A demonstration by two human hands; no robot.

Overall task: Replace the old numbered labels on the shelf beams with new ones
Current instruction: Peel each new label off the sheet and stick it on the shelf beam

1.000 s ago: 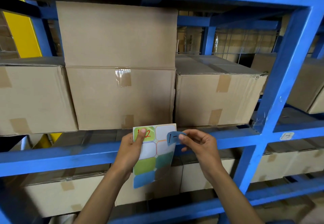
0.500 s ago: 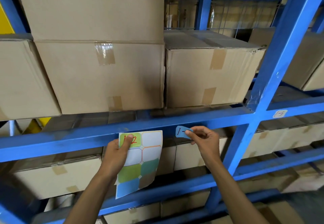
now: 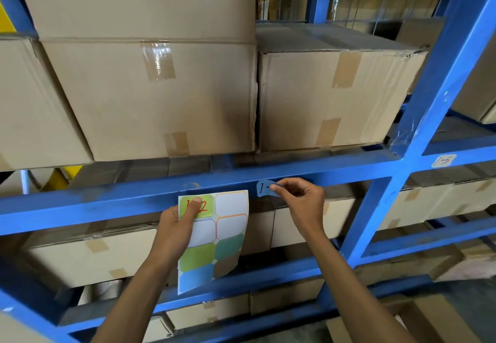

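Blue label [image 3: 264,189]: a small blue sticker with a handwritten "1-" on it, held up against the lower edge of the blue shelf beam [image 3: 107,203], just right of the sticker sheet; whether it already sticks to the metal cannot be told.
Right hand [image 3: 300,197]: thumb and forefinger pinched together on the right end of the blue label, the other fingers curled beneath.
Sticker sheet [image 3: 230,224]: a sheet of coloured labels, green, white, teal and blue, held upright in front of the beam, its top edge overlapping the beam face; the top-left green label bears red writing, partly covered by the thumb.
Left hand [image 3: 174,230]: grips the sheet by its left edge, thumb pressed flat on the green label, the remaining fingers behind the paper and out of sight.
White label [image 3: 443,160]: stuck on the beam of the next bay to the right, past the blue upright post [image 3: 440,95], reading "1-5".
Cardboard boxes [image 3: 150,95]: taped, standing side by side on the shelf above the beam; more boxes sit on the levels below.
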